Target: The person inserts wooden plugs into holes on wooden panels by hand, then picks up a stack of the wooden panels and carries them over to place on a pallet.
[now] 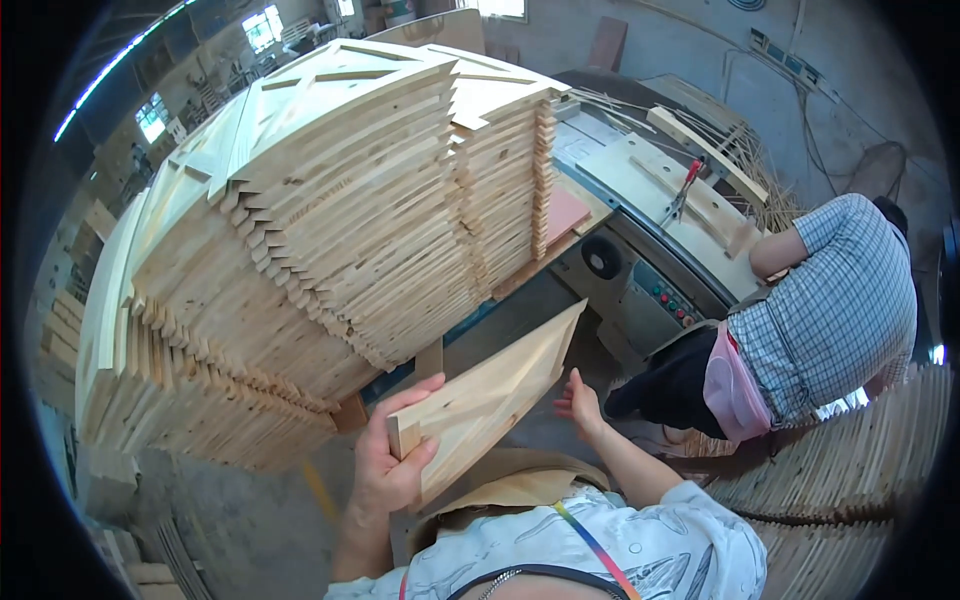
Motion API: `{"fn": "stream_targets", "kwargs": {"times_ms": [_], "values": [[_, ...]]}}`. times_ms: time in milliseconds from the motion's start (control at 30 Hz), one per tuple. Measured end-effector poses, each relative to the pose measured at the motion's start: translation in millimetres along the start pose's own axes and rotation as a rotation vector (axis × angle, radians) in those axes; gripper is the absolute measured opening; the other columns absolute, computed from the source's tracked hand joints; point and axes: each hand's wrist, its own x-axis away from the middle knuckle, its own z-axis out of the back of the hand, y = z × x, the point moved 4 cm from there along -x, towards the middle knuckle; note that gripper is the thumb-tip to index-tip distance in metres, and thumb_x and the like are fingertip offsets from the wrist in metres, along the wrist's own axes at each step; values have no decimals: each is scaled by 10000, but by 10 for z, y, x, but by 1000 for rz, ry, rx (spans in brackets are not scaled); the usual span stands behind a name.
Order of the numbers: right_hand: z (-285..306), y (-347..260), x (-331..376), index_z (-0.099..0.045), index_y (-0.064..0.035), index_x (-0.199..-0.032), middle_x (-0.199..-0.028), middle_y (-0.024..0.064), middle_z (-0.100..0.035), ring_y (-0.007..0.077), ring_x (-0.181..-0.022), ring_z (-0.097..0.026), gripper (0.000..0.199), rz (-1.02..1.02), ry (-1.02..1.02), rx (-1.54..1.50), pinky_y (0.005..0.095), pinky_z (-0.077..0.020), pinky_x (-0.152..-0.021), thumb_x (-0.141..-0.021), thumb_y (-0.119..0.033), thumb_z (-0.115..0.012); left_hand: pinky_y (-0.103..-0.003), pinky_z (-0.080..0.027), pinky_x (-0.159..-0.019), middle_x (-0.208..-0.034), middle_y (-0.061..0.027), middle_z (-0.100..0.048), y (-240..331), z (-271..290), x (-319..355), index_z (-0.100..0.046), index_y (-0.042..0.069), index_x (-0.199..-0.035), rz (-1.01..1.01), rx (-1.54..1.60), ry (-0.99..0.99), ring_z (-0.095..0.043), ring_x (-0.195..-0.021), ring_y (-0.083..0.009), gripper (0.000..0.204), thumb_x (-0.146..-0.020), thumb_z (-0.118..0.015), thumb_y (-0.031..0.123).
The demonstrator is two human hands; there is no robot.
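A pale wooden board (490, 385) with a slanted, pointed far end is held up in front of my body. My left hand (395, 455) grips its near end, the thumb on one face and the fingers round the edge. Close to the board's far end is my right hand (580, 402), its fingers apart and nothing in them; a small gap shows between it and the wood. Beyond the board rises a tall stack of similar angled boards (370, 200), layered with their cut ends in zigzag rows.
A co-worker in a checked shirt (825, 310) bends at the right, beside a machine table (690, 215) with a button panel (672, 300). Red-handled pliers (690, 180) lie on that table. Thin wood strips (745, 160) are heaped behind it. More stacked boards (850, 460) stand at the lower right.
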Motion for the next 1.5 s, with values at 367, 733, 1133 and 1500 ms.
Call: {"fn": "stream_targets", "kwargs": {"times_ms": [367, 733, 1133, 1500], "values": [[-646, -1258, 1292, -533, -8, -1372, -1279, 145, -654, 230, -1105, -677, 541, 452, -388, -682, 383, -562, -925, -1089, -468, -506, -450, -353, -1198, -1569, -289, -408, 272, -409, -369, -339, 7, -1490, -582, 117, 128, -447, -1443, -320, 621, -928, -588, -81], [315, -2660, 1232, -629, 7, -1235, -1121, 80, -735, 123, -990, -698, 270, 1046, -122, -405, 274, -556, -887, -1088, -214, -581, -424, -399, -1158, -1521, -219, -469, 238, -577, -475, -402, -53, -1447, -450, 201, 19, -501, -1385, -266, 540, -997, -666, 87], [493, -3932, 1479, -598, 1, -1263, -1096, 114, -694, 215, -1015, -685, 543, 1322, 500, 399, 364, -553, -890, -934, -392, -779, -349, -532, -925, -1196, -132, -692, 754, -944, -1719, -618, -65, -1293, -521, 313, 369, -661, -1090, -200, 407, -954, -748, 119], [994, -5220, 1696, -708, 50, -1123, -1065, 131, -728, 190, -991, -699, 462, 1593, -68, 753, 354, -563, -854, -755, -133, -919, -374, -544, -594, -785, -145, -668, 1705, -1397, -2977, -650, 6, -1103, -910, -435, 106, -716, -704, -191, 334, -857, -819, 156]]}}
